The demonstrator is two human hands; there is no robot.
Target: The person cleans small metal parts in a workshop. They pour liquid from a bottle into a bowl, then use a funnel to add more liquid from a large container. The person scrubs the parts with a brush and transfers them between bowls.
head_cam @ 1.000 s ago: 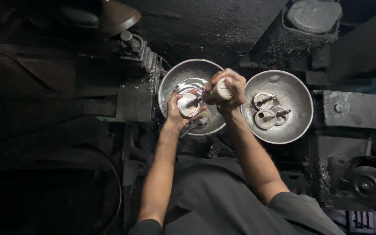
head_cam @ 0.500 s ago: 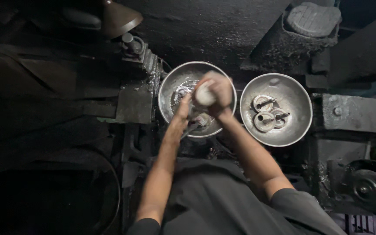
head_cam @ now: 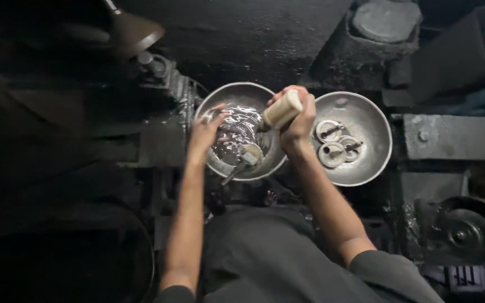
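The right hand [head_cam: 297, 118] is closed in a full grip around a pale wooden handle [head_cam: 280, 110], now tilted down into the left steel bowl [head_cam: 240, 130]. The left hand [head_cam: 206, 130] has let go of the round part it held and rests, fingers loose, on that bowl's left rim. A disc with a stem [head_cam: 248, 155] lies inside. The right steel bowl [head_cam: 352, 137], touching it, holds three discs [head_cam: 338, 145]. Dark machinery crowds every side, leaving little free room.
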